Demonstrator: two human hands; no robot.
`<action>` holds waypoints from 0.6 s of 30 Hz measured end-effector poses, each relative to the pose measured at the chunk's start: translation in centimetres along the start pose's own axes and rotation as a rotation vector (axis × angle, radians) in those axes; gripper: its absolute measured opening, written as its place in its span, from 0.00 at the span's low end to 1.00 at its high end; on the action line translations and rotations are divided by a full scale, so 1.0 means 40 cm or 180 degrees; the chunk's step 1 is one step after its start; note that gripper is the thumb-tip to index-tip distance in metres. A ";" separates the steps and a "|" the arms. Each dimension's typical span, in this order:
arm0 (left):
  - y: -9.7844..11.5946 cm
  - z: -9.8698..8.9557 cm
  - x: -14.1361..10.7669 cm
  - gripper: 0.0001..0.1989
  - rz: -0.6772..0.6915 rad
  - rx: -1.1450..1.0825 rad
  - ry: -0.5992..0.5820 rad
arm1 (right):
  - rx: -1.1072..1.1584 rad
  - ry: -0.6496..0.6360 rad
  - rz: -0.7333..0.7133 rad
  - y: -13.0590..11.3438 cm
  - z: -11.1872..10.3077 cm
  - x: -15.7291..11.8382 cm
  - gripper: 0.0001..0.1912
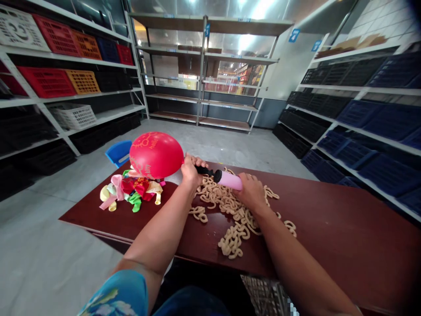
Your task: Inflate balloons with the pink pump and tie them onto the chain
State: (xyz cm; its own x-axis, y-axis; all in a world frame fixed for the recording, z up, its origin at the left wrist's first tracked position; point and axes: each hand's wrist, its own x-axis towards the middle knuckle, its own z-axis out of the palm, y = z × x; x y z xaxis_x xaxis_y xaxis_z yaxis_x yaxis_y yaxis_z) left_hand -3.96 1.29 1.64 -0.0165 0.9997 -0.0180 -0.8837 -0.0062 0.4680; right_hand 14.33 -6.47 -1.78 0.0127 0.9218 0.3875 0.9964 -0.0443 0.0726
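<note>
A pink-and-black balloon pump [229, 180] is held level above the table between my two hands. My left hand [193, 169] closes around the pump's black end and the neck of a red balloon [156, 154]. The balloon is swollen and carries yellow print. My right hand [252, 188] wraps around the far end of the pink barrel. Beneath the pump lies a heap of beige, curly pieces [226, 197], some partly hidden by my right hand and forearm. Limp balloons [134, 188] in several colours are piled on the left of the table, below the red one.
The dark red table [329, 219] stretches to the right. Behind its left side stands a blue chair [118, 151]. Shelves with red crates [46, 82] line the left wall, and blue crates [371, 156] fill the right one. A tall rack [201, 70] stands at the back.
</note>
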 end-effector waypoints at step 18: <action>0.024 0.069 0.084 0.20 0.0109 0.0134 0.0146 | 0.0011 0.0470 0.0876 0.136 0.039 0.014 0.15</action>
State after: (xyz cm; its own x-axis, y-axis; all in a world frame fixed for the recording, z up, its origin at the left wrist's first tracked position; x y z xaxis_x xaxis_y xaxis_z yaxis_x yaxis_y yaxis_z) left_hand -3.57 4.71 4.48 -0.0687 0.9968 -0.0411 -0.8618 -0.0385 0.5057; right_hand 19.87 -5.57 -2.61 0.2700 0.8094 0.5215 0.9575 -0.2830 -0.0564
